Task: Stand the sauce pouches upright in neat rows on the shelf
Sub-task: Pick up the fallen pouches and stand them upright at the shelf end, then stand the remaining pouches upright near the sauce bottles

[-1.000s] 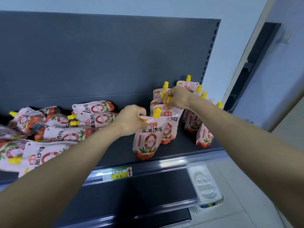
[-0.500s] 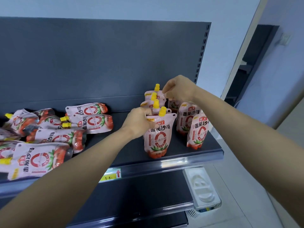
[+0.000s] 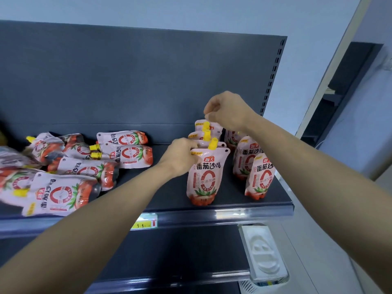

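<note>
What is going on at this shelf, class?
A person is standing sauce pouches up on a dark shelf. The left hand grips the top corner of the front pouch, which stands upright at the head of a short row. The right hand is curled just over the yellow cap of the rearmost pouch; whether it pinches it is unclear. A second upright row stands to the right. A pile of pouches lies flat on the left, not yet stood up.

Glossy plastic-film sauce pouches (image 3: pixel 203 177), smooth yellow plastic caps (image 3: pixel 212 143), matt dark metal shelf (image 3: pixel 169 200), shiny price rail (image 3: pixel 222 217)
</note>
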Available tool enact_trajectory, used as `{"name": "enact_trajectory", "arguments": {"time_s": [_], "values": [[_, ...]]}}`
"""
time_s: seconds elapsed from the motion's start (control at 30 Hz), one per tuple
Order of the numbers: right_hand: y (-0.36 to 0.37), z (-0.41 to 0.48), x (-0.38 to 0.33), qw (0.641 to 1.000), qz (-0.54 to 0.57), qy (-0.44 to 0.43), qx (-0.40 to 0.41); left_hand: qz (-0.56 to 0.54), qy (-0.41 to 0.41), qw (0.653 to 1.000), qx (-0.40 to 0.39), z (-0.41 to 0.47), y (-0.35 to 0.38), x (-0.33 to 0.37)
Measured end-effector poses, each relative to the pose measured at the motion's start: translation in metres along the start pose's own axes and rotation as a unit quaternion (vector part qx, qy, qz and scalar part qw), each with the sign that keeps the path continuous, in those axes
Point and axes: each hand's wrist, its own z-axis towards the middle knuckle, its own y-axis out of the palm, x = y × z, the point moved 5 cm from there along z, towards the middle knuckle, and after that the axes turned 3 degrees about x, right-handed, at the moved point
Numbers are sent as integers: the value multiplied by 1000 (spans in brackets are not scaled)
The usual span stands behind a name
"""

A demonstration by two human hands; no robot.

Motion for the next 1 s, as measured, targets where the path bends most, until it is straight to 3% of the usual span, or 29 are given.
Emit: {"name": "enact_trajectory", "arguments": {"time_s": [0.2, 0.67, 0.87, 1.0], "values": [[-1, 0, -9, 1000, 4, -9, 6, 4, -23, 999, 43, -3, -3, -12], [-1, -1, -23, 998, -59, -10, -10, 19, -22, 1000, -5, -3, -17, -11], [-4, 1, -37, 993, -110, -40, -6, 96, 15, 991, 87, -8, -64, 14], [-8, 6, -61, 980, -182, -80, 20, 207, 84, 959, 173, -20, -104, 41]]}}
